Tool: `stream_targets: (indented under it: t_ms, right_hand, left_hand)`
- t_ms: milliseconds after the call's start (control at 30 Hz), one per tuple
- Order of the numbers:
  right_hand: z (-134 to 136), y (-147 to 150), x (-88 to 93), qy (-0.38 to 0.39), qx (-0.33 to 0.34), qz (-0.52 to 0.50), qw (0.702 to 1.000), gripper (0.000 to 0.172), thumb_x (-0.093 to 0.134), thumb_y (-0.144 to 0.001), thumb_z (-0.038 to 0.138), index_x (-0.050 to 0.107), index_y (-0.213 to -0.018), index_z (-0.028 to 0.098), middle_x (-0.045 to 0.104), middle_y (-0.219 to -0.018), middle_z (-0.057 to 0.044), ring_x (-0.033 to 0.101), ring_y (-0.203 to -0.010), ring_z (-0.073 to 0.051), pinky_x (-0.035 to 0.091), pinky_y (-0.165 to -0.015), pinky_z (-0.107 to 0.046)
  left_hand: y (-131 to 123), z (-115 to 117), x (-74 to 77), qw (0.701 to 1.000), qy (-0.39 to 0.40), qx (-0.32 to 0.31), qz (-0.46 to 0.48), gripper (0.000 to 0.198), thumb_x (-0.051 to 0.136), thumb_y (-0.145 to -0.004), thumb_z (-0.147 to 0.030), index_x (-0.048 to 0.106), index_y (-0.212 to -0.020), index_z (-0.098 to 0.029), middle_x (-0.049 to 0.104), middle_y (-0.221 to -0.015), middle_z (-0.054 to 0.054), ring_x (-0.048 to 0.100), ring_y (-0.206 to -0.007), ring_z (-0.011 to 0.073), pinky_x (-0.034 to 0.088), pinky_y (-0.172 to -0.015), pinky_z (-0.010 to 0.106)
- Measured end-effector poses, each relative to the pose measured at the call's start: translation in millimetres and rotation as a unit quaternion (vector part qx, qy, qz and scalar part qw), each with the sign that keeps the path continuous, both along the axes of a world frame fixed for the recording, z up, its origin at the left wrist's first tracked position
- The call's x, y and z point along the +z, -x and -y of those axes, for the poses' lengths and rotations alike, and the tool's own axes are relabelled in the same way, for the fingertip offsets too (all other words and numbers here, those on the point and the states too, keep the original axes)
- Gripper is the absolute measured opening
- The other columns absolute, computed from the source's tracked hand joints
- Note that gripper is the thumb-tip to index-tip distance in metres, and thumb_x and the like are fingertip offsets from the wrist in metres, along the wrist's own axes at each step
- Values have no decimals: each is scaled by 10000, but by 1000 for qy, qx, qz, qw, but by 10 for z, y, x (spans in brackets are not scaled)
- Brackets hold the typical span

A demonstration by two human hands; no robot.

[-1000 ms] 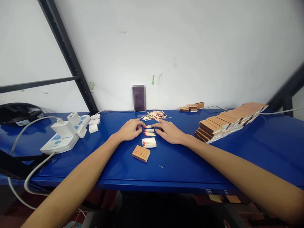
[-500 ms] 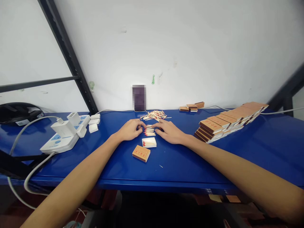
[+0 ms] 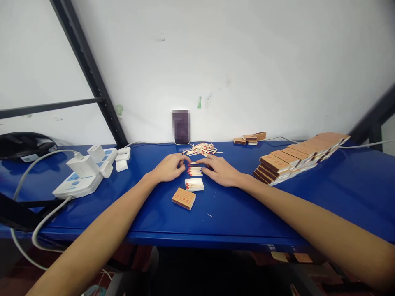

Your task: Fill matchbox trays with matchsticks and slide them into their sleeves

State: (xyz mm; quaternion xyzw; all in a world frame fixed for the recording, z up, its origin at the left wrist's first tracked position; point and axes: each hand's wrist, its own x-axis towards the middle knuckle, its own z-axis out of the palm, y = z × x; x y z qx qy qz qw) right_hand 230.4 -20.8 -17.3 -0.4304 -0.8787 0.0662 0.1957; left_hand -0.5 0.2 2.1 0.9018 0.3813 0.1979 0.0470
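A row of matches [image 3: 194, 170] with red heads on the left lies between my two hands. My left hand [image 3: 170, 167] rests at the head side, its thumb and index finger apart, the index tip at the far end of the row. From the other side, my right hand [image 3: 221, 170] reaches its index finger to the topmost match, thumb held lower. Both hands are open. Just nearer me is a white matchbox tray [image 3: 199, 187] with several matches in it. The brown matchbox sleeve [image 3: 184, 198] lies in front of that. Behind the hands is a loose match pile [image 3: 203, 148].
Stacked matchboxes [image 3: 286, 160] stand at the right, with several more boxes [image 3: 249, 138] by the wall. A phone [image 3: 182, 127] leans against the wall. Left are a power strip [image 3: 78, 185] with chargers and cables. A stray match splinter [image 3: 210, 215] lies on the blue table [image 3: 240, 222].
Both index fingers have shifted slightly inward and away from me, to the far end of the match row. Tray, sleeve and pile stay put.
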Motion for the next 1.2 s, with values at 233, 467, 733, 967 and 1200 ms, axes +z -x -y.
stream_targets:
  t_ms: [233, 467, 733, 967, 1200]
  right_hand:
    - [1, -2, 5, 8, 3, 2, 1000, 389, 386, -960, 325, 524, -1319, 270, 568, -1076, -87, 510, -1072, -244, 377, -915, -450]
    - [-3, -2, 0, 5, 8, 4, 1000, 389, 383, -958, 312, 532, -1313, 259, 562, -1065, -92, 511, -1062, -245, 391, -898, -439]
    - [-13, 2, 2, 21, -16, 25, 999, 421, 352, -972, 384, 500, -1355, 290, 528, -1090, -105, 509, -1029, -254, 387, -900, -479]
    - [-14, 4, 2, 15, -14, 25, 999, 422, 345, -973, 379, 510, -1348, 281, 526, -1059, -99, 508, -1021, -254, 396, -882, -467]
    - [-24, -4, -9, 5, 4, 11, 1000, 369, 371, -965, 353, 562, -1266, 258, 541, -1022, -86, 509, -1010, -240, 400, -879, -439]
  left_hand:
    - [-3, -6, -1, 1000, -9, 1, -19, 293, 467, -799, -155, 658, -1019, -174, 597, -756, 7, 542, -694, 149, 419, -678, 279]
    - [6, -19, -14, 1000, -12, -2, -22, 280, 475, -808, -163, 658, -1019, -174, 594, -759, 8, 544, -706, 152, 424, -698, 284]
    - [16, -34, -18, 999, -12, -2, -36, 297, 472, -816, -167, 660, -1046, -175, 596, -742, 8, 557, -724, 158, 430, -734, 293]
    - [7, -34, -20, 1000, -9, -4, -29, 280, 477, -817, -165, 665, -1023, -176, 603, -739, 8, 555, -713, 156, 430, -717, 288]
    - [-1, -23, -16, 1000, -6, -14, -20, 243, 482, -801, -154, 671, -953, -177, 588, -724, 5, 537, -676, 140, 427, -696, 278]
